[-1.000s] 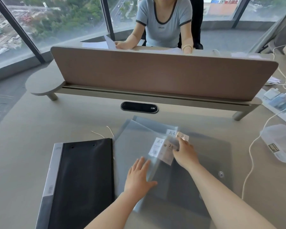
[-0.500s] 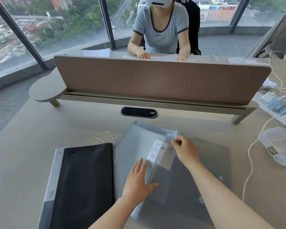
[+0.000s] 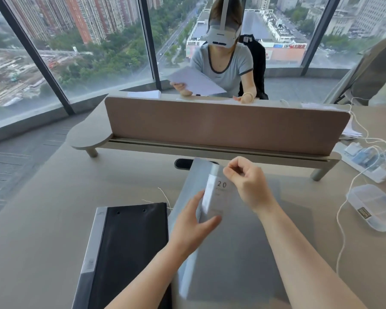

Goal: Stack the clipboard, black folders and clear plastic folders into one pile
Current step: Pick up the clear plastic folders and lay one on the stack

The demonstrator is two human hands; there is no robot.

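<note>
A black folder [image 3: 129,253] with a grey spine lies flat on the desk at the lower left. To its right, both hands hold a clear plastic folder [image 3: 227,259] with a white "20" label, its far end raised and tilted off the desk. My left hand [image 3: 194,221] grips the folder's left edge, thumb in front and fingers behind. My right hand [image 3: 247,181] pinches its top edge beside the label. More clear plastic folders [image 3: 296,210] lie flat underneath. No clipboard is in view.
A brown divider panel [image 3: 227,126] crosses the desk behind the folders, with a black cable port [image 3: 183,163] below it. At the right are a clear plastic box [image 3: 374,206], a white cord [image 3: 341,219] and a power strip [image 3: 363,159]. A person sits opposite, holding papers.
The clear plastic folder has come up off the pile, its far end now raised. My left hand went from resting flat to gripping its edge. The view tilted upward.
</note>
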